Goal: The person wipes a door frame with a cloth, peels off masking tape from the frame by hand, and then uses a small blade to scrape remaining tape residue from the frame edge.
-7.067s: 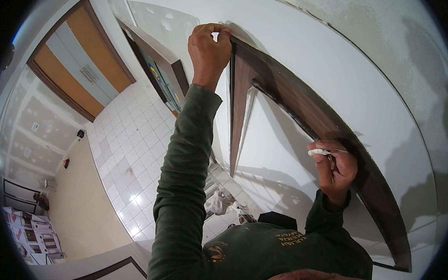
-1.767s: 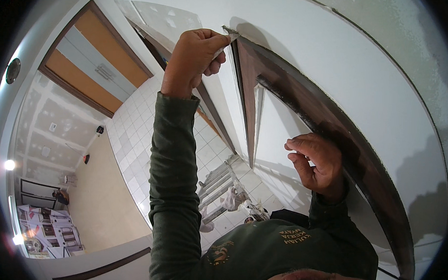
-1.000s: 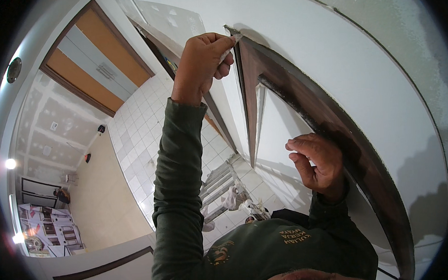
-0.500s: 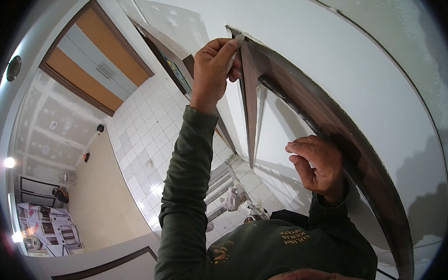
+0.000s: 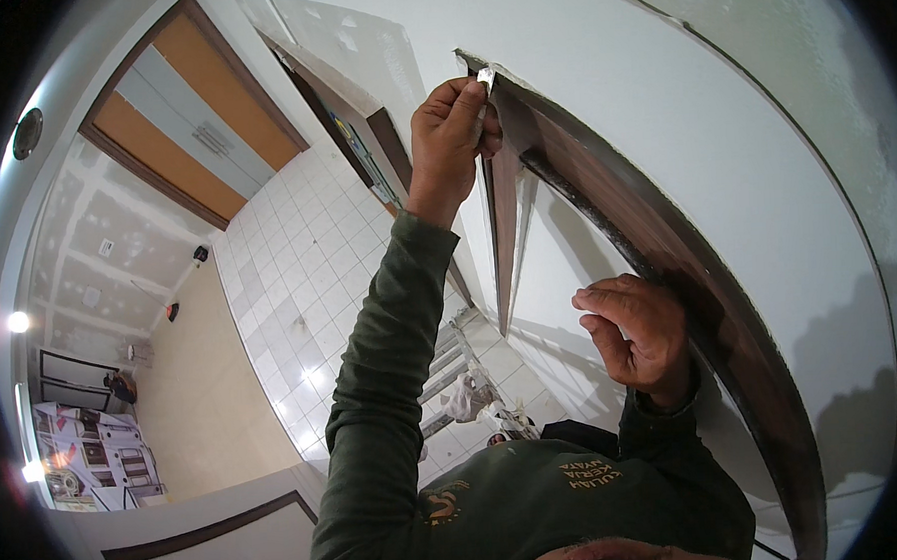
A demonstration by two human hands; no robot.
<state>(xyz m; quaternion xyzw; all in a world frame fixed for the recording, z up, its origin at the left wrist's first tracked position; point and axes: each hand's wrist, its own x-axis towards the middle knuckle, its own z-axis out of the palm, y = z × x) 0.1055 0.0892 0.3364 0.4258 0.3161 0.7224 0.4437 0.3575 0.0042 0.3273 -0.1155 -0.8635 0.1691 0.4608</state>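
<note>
My left hand [image 5: 447, 145] is raised to the upper corner of a dark brown wooden door frame [image 5: 604, 163]. Between its thumb and fingers it pinches a small flat pale strip [image 5: 486, 77], whose tip meets the corner where frame and white wall come together. What the strip is made of is too small to tell. Lower down, my right hand [image 5: 636, 337] rests by the inner edge of the frame. Its fingers are loosely curled, the thumb stands apart from them, and nothing shows in its grasp.
Below me stands a metal ladder [image 5: 448, 380] with a crumpled pale cloth [image 5: 464, 399] on it. White floor tiles [image 5: 297, 257] stretch off to the left, toward an orange and grey cabinet [image 5: 196, 111]. A white wall [image 5: 743, 157] borders the frame, with a dark cable [image 5: 761, 91] running along it.
My left hand has shifted slightly right along the frame corner, and the strip has turned so its pale face shows. The right hand is almost unmoved.
</note>
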